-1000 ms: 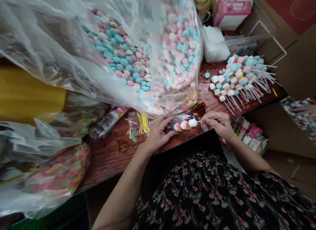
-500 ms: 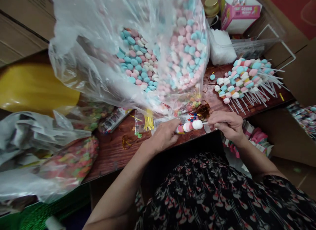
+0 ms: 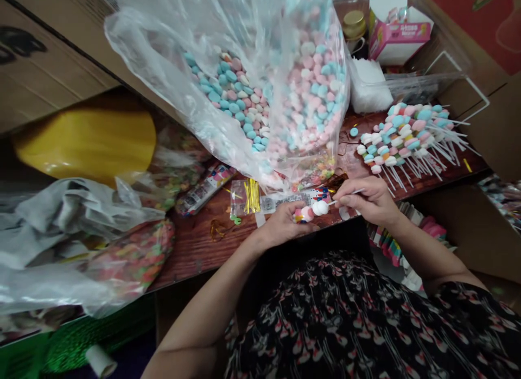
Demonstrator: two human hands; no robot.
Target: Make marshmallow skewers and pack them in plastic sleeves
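My left hand (image 3: 282, 225) is closed around the candy end of a marshmallow skewer (image 3: 320, 207), whose white and pale pink pieces stick out past the fingers. On the right, my right hand (image 3: 370, 202) pinches the skewer's thin white stick, close beside the last white piece. The candies deeper in my left palm are partly hidden. Just beyond my hands a big clear plastic bag (image 3: 158, 77) holds many pink, blue and white marshmallows (image 3: 240, 105). Finished-looking marshmallow skewers (image 3: 401, 132) lie in a pile to the right, sticks pointing toward me and right.
Gold twist ties (image 3: 252, 196) and a printed wrapper pack (image 3: 205, 189) lie on the reddish wooden table (image 3: 195, 254). At left are a bag of colourful gummies (image 3: 136, 254) and a yellow rounded object (image 3: 87, 143). A clear bin with a pink box (image 3: 401, 39) stands at the back right.
My right hand has shifted slightly left, and its fingers now grip the stick nearer the candies, with the stick's end showing above them. The view has turned a little.
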